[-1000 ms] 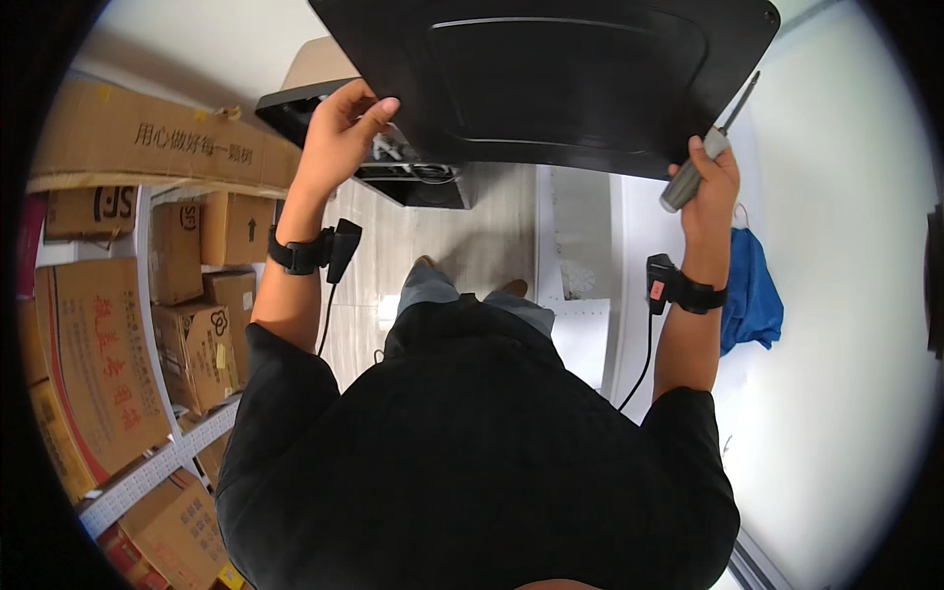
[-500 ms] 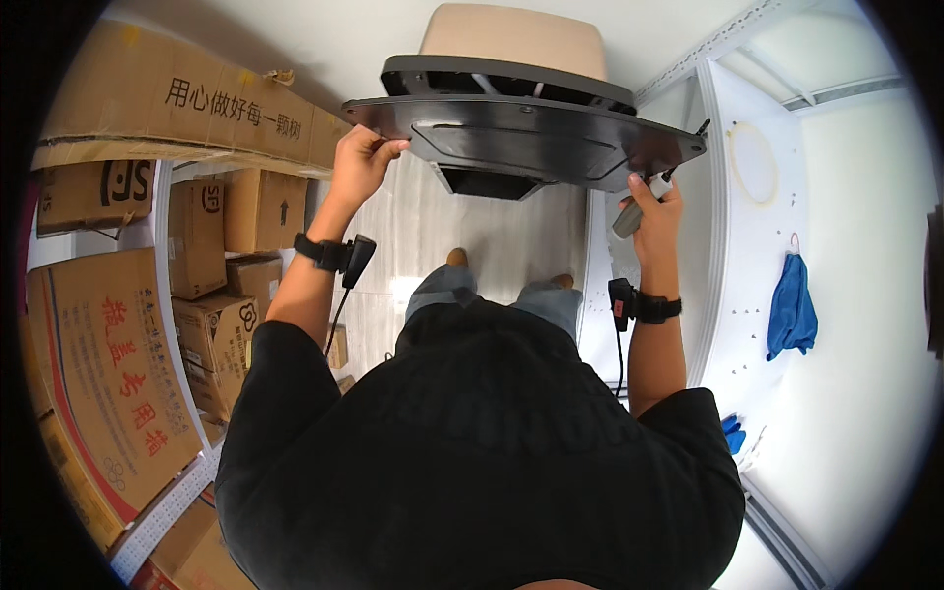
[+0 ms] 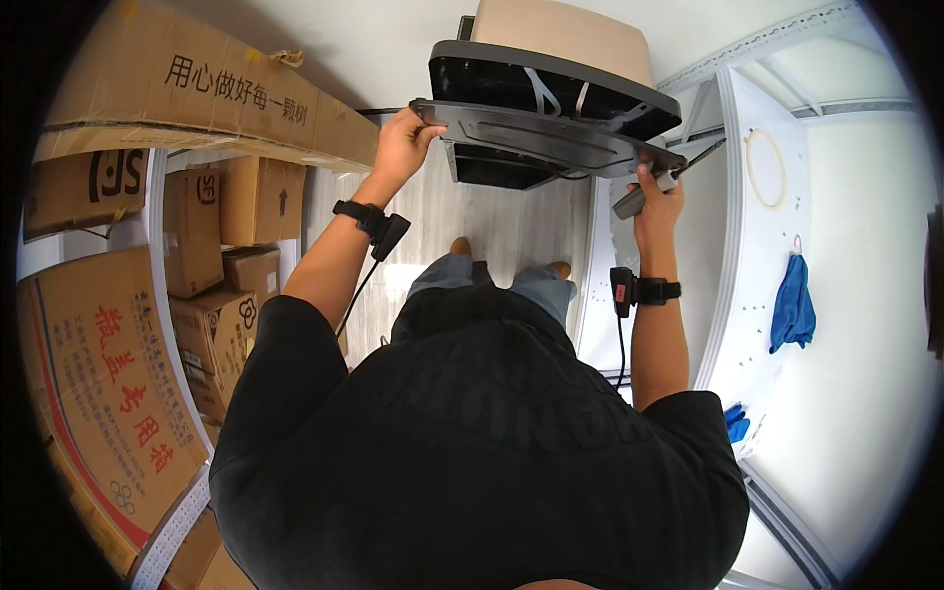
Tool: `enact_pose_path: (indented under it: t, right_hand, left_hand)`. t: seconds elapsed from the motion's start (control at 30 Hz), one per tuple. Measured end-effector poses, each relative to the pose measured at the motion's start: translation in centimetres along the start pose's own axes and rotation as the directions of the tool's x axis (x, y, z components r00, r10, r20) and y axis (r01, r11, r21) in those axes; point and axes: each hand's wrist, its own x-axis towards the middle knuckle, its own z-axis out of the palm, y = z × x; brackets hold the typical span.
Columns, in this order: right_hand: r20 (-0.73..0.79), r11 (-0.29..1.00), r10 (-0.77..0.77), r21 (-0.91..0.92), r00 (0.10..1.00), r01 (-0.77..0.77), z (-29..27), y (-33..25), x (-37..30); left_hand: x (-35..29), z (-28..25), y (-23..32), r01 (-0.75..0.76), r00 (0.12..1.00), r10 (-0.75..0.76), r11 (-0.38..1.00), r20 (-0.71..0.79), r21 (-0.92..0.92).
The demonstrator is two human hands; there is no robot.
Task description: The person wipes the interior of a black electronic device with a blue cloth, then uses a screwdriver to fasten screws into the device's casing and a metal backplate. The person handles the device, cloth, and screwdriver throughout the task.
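A thin black panel (image 3: 536, 136) with a pressed outline is held in front of a beige-backed unit (image 3: 565, 34) with a black rim. Between panel and rim, a dark hollow with light straps (image 3: 543, 90) shows. My left hand (image 3: 401, 147) pinches the panel's left corner between thumb and fingers. My right hand (image 3: 657, 202) is closed round a grey-bodied screwdriver (image 3: 630, 204), whose long dark shaft points up and right. The right thumb also presses on the panel's right end. Below the panel sits a black boxy part (image 3: 497, 169), partly covered.
Cardboard boxes (image 3: 261, 202) fill the shelving on the left, and a long carton (image 3: 226, 93) juts out near my left hand. To the right is a white perforated panel (image 3: 757, 256) with a hanging blue cloth (image 3: 793, 305). My feet stand on a wood-look floor (image 3: 501, 221).
The panel has tilted, and the gap between it and the rim has widened, baring the hollow and straps. My left hand has shifted right with the panel's corner; the right hand keeps the screwdriver.
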Motion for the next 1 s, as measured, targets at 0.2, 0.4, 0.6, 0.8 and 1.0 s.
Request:
enact_pose_path:
  t: [0.2,0.4,0.6,0.8,1.0]
  right_hand:
    - [-0.013,1.000,-0.029,-0.007,0.999,0.029,-0.1,1.6,0.8]
    - [-0.003,0.998,-0.051,0.034,0.999,0.051,-0.2,2.5,1.6]
    - [-0.007,0.996,-0.057,0.061,0.998,0.057,-0.8,3.8,2.7]
    - [-0.014,0.996,-0.074,0.038,0.997,0.075,-0.6,3.8,3.1]
    - [-0.079,0.992,-0.122,-0.022,0.989,0.121,0.4,3.9,3.3]
  left_hand:
    - [-0.5,1.0,-1.1,-0.042,0.999,0.042,0.999,-0.025,-0.004]
    - [0.0,1.2,-1.3,-0.058,0.998,0.059,0.998,-0.026,0.026]
    - [0.1,1.3,-2.0,-0.083,0.996,0.084,0.994,-0.021,0.065]
    - [0.4,1.0,-0.4,-0.090,0.994,0.098,0.981,-0.039,0.170]
    - [2.1,-0.9,4.4,-0.278,0.913,0.344,0.918,-0.219,0.284]
